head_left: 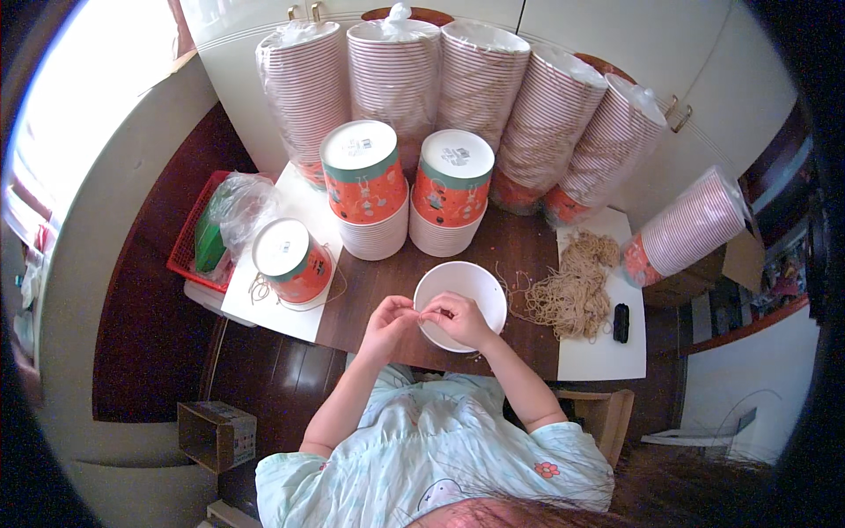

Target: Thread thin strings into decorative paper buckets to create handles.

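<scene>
Two forearms (pixel 346 393) angle inward, left hand (pixel 388 324) and right hand (pixel 458 319) pinched together at the fingertips over the left rim of an open white paper tub (pixel 462 280) on the brown tabletop (pixel 356 299); anything gripped is too small to tell. Upturned orange tubs (pixel 365 195) bear unreadable grey base print.

Your bench (pixel 370 282) has a dark wood-grain top with white sections at both ends. Near your front edge stands an open white paper tub (pixel 484 295). Behind it are two inverted tub stacks (pixel 365 194), orange and green printed. Five plastic-wrapped tub stacks (pixel 393 88) line your rear edge; some bases are hidden. An inverted printed tub (pixel 305 271) occupies your left end; your right carries tangled tan twine (pixel 576 286) beside a small black object (pixel 621 323), type undetermined.
</scene>
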The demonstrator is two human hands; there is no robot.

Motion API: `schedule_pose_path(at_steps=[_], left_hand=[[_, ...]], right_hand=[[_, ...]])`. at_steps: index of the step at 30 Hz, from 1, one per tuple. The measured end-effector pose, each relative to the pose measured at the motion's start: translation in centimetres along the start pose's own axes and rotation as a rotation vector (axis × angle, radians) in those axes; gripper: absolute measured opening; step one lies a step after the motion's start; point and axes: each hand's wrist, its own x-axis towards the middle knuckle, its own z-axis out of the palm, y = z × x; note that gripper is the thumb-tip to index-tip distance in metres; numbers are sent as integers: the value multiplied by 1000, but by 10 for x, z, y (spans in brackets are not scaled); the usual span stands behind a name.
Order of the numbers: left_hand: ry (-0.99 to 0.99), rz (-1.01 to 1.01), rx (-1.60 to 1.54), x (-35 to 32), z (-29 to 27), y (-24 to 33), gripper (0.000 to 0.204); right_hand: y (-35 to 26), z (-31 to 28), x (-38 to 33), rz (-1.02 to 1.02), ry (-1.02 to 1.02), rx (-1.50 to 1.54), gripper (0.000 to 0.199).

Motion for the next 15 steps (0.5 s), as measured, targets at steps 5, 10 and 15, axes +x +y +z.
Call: schedule_pose_path(at_steps=[5,10,15], left_hand=[[29,141,297,-3,-4,-3,18],[56,427,912,-4,4,-1,11],[112,138,590,-4,2,-5,6]], right_hand=[[4,0,-1,232,-42,131,6],[3,1,-1,280,-39,179,10],[3,0,0,294,-50,173,9]])
